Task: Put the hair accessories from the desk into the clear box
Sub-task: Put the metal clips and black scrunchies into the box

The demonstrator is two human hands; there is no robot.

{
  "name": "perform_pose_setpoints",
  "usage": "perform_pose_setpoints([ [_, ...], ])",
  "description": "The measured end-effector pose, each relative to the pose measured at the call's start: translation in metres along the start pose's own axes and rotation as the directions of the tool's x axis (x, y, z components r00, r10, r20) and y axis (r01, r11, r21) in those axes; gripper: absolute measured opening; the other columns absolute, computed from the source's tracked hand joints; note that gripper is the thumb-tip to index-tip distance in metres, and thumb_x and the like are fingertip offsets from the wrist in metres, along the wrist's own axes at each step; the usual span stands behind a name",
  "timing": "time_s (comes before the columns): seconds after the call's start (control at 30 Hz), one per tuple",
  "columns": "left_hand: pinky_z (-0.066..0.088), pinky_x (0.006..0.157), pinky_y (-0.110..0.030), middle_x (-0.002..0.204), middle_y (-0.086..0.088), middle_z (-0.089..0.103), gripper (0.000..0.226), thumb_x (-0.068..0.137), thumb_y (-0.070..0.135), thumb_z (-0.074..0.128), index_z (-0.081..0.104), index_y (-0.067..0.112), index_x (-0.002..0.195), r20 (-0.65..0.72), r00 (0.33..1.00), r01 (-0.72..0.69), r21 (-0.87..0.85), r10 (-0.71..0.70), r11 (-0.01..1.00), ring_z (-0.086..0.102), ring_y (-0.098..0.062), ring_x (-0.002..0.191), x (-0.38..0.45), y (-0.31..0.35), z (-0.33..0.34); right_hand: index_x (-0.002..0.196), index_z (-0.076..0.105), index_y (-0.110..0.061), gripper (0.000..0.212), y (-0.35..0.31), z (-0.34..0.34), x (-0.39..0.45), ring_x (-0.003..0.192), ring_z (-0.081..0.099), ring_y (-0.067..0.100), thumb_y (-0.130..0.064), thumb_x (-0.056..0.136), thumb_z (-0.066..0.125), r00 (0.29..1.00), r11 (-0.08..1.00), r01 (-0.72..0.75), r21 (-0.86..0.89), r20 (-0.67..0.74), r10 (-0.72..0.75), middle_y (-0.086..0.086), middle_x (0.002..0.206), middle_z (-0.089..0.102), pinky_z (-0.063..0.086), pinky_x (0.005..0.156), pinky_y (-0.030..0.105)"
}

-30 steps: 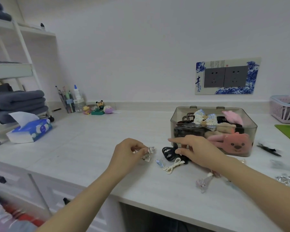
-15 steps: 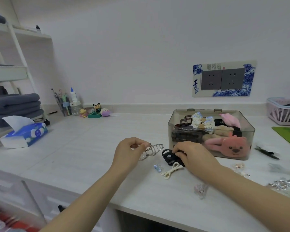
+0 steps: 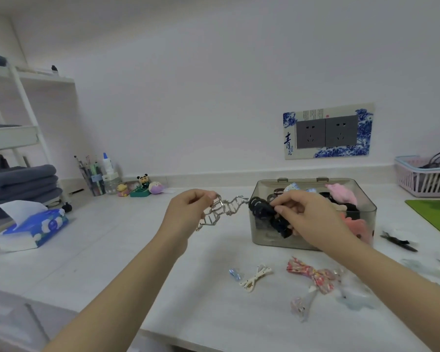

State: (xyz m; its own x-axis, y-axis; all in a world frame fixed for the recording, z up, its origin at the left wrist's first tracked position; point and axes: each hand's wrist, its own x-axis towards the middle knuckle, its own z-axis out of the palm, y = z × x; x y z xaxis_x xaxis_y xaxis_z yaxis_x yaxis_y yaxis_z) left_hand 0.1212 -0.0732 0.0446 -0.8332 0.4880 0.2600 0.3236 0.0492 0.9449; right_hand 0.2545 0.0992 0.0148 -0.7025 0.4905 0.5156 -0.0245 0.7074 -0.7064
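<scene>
My left hand (image 3: 188, 212) pinches the hinge end of a silver metal claw clip (image 3: 220, 212), lifted above the bench (image 3: 112, 250). The clip's long axis runs from lower left up to the right, its upper tip pointing toward the clear box (image 3: 313, 240). My right hand (image 3: 308, 217) grasps a bunch of black hair ties (image 3: 267, 214) at the box's left front corner, level with its rim. On the bench in front of the box lie a white bow (image 3: 255, 277), a small blue clip (image 3: 234, 273) and a red patterned bow (image 3: 311, 273).

silver claw clip (image 3: 221, 210) lifted, clear box (image 3: 313, 212) open
</scene>
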Motion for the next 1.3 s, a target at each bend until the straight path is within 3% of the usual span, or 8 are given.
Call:
perform_pose_setpoints([
  [0.17,0.036,0.059,-0.022,0.054,0.019,0.059,0.017,0.089,0.023,0.060,0.068,0.020,0.074,0.085,0.996,-0.023,-0.041,0.026,0.999,0.045,-0.012,0.058,0.024,0.020,0.022,0.086,0.068,-0.015,0.012,-0.007,-0.030,0.012,0.042,0.052,0.000,-0.006,0.086,0.059,0.987,0.982,-0.059,0.179,-0.135,0.084,0.007,0.072,0.066,0.042,0.039,0.010],
  [0.37,0.040,0.055,-0.016,0.071,0.008,0.062,0.016,0.089,0.024,0.061,0.064,0.016,0.076,0.343,0.939,-0.043,0.072,0.016,0.996,0.054,-0.005,0.057,0.064,0.043,0.073,0.080,0.066,-0.020,0.018,0.004,-0.080,0.052,0.043,0.055,0.005,-0.005,0.086,0.059,0.962,0.987,-0.104,0.120,-0.239,0.131,0.007,0.072,0.066,0.045,0.041,0.016],
  [0.53,0.051,0.063,-0.018,0.071,0.000,0.065,0.017,0.087,0.016,0.063,0.063,0.013,0.071,0.560,0.820,-0.076,0.316,-0.121,0.946,0.061,-0.004,0.055,0.101,0.039,0.107,0.073,0.064,-0.022,0.023,0.016,-0.090,0.074,0.037,0.052,0.001,-0.004,0.086,0.059,0.950,0.979,-0.152,0.137,-0.255,0.183,0.007,0.070,0.064,0.043,0.036,0.012],
  [0.7,0.055,0.077,-0.022,0.090,-0.012,0.073,0.016,0.088,0.008,0.057,0.062,0.014,0.075,0.664,0.660,-0.210,0.612,-0.351,0.763,0.067,-0.010,0.065,0.118,0.035,0.124,0.083,0.068,-0.017,0.013,0.029,-0.080,0.076,0.050,0.056,0.011,-0.007,0.086,0.059,0.953,0.971,-0.206,0.117,-0.200,0.227,0.009,0.077,0.067,0.044,0.041,0.018],
  [0.83,0.053,0.060,-0.011,0.074,0.003,0.066,0.015,0.088,0.011,0.060,0.063,0.017,0.075,0.682,0.589,-0.318,0.688,-0.433,0.652,0.064,-0.001,0.060,0.121,0.032,0.135,0.073,0.065,-0.023,0.020,0.043,-0.074,0.079,0.046,0.053,0.010,-0.009,0.086,0.060,0.950,0.966,-0.236,0.102,-0.185,0.252,0.005,0.068,0.065,0.042,0.043,0.021],
  [1.0,0.041,0.051,-0.010,0.049,0.018,0.064,0.017,0.088,0.020,0.061,0.063,0.027,0.073,0.672,0.568,-0.413,0.732,-0.475,0.541,0.062,0.007,0.057,0.119,0.032,0.141,0.074,0.065,-0.023,0.019,0.046,-0.072,0.081,0.047,0.054,0.010,-0.010,0.086,0.060,0.956,0.970,-0.230,0.074,-0.168,0.239,0.004,0.069,0.065,0.042,0.042,0.019],
  [1.13,0.040,0.049,-0.013,0.057,0.015,0.063,0.011,0.087,0.016,0.059,0.065,0.025,0.084,0.674,0.605,-0.483,0.733,-0.423,0.479,0.058,0.005,0.055,0.117,0.026,0.142,0.077,0.067,-0.022,0.016,0.043,-0.075,0.081,0.051,0.056,0.011,-0.010,0.086,0.060,0.958,0.973,-0.227,0.046,-0.173,0.231,0.003,0.071,0.066,0.045,0.045,0.020],
  [1.3,0.040,0.046,-0.012,0.050,0.018,0.062,0.013,0.083,0.017,0.063,0.069,0.027,0.078,0.681,0.622,-0.509,0.726,-0.386,0.462,0.057,0.003,0.054,0.118,0.020,0.142,0.092,0.070,-0.013,0.011,0.041,-0.087,0.080,0.051,0.056,0.012,-0.012,0.087,0.060,0.966,0.970,-0.240,-0.026,-0.106,0.236,0.010,0.080,0.070,0.048,0.044,0.014],
])
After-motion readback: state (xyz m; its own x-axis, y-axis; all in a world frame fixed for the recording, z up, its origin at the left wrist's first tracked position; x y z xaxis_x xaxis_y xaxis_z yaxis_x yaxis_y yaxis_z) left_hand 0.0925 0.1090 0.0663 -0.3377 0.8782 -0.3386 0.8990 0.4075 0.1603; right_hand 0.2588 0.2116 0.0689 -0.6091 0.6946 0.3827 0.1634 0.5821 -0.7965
